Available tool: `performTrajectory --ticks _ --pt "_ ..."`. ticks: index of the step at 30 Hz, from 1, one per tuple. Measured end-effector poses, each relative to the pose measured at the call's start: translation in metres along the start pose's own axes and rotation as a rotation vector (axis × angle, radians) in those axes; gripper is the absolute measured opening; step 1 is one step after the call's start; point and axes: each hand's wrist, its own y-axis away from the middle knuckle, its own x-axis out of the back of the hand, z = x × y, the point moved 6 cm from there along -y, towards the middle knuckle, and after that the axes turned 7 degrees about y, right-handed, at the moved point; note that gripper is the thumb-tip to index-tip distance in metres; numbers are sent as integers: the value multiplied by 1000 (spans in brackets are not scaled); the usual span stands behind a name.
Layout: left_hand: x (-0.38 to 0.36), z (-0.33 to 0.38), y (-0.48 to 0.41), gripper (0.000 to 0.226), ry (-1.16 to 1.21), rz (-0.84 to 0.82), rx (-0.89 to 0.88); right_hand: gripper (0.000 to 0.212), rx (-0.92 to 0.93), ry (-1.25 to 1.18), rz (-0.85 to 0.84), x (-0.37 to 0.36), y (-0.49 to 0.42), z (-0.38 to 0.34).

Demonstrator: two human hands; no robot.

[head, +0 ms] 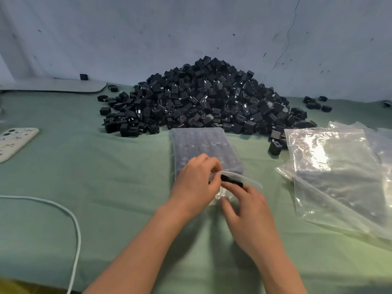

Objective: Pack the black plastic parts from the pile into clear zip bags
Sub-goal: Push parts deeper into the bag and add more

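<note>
Green cloth (pixel 106 166) covers the table, and the pile (pixel 203 98) of black plastic parts sits at twelve o'clock against the wall. Just below it, at the centre, lies a zip bag (pixel 199 145) that looks nearly full, with its mouth towards the person. The left hand (pixel 195 183) pinches the upper lip of that mouth between thumb and fingertips and lifts it. The right hand (pixel 248 211) reaches in from five o'clock, its fingers against a black part (pixel 231 181) lying in the opening. Motion blur hides whether they pinch the part or only push it.

The step in hand appears to be feeding a last piece into this bag. The next move probably calls for sliding the part fully past the zip track, then pressing the two lips together along their length. A part left across the track would stop the seal.

Empty bags (pixel 339 177) lie at three o'clock, a phone (pixel 14 143) at nine, and a white cable (pixel 72 219) at eight.
</note>
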Motion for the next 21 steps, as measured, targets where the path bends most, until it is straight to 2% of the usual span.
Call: performTrajectory --ticks 3,5,9,14,21 --pt "-4 -1 2 6 -4 -48 10 38 -62 116 -49 -17 -11 1" --pt "-12 -3 5 4 -25 -142 37 37 -112 199 -78 -25 -12 6" --pt "-23 -11 10 4 -108 -297 92 30 -99 138 -71 -25 -9 14" --pt "-29 -12 10 26 -156 -337 45 28 -67 76 -12 -22 -6 17" --pt "-29 -12 12 28 -179 -359 20 31 -113 197 -29 -25 -15 15"
